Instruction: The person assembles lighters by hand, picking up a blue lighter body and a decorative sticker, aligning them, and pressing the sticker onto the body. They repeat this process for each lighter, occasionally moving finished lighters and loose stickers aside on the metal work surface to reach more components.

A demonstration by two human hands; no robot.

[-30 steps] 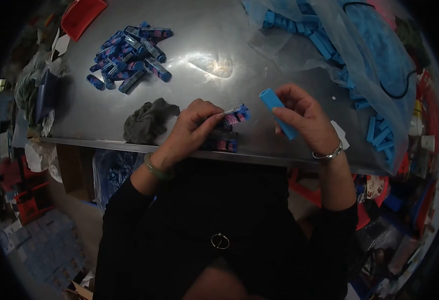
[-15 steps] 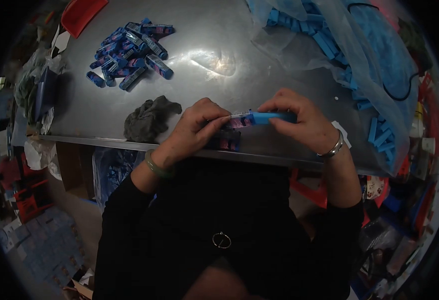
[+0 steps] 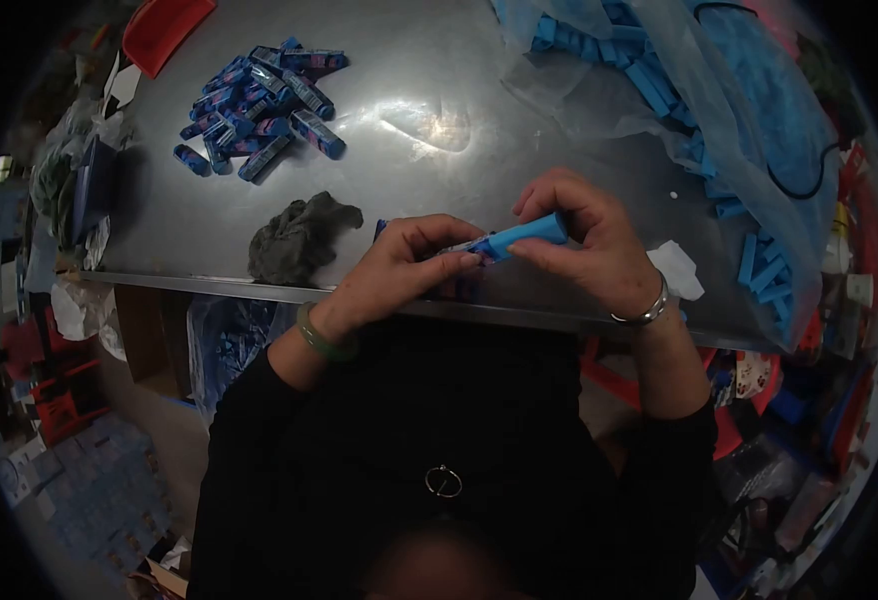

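Note:
My left hand (image 3: pixel 404 262) is closed on a dark blue and pink printed packet (image 3: pixel 483 246), most of it hidden by the fingers. A light blue sleeve (image 3: pixel 531 234) is pinched in my right hand (image 3: pixel 591 240), and its left end meets the packet. The sleeve tilts up toward the right. Below my left fingers, at the table's front edge, another dark printed packet (image 3: pixel 459 290) is partly visible. A crumpled dark grey cloth (image 3: pixel 304 238) lies left of my left hand.
Printed blue packets (image 3: pixel 264 108) are piled on the metal table (image 3: pixel 409 180) at the back left. Light blue sleeves (image 3: pixel 649 85) spill from a clear plastic bag (image 3: pixel 739 130) at the right. White paper (image 3: pixel 676 270) lies by my right wrist; a red tray (image 3: pixel 167 32) is at the back left.
My right hand has moved slightly left and down at the wrist. The light blue sleeve has gone from level to tilted and covers more of the packet. More of the white paper shows.

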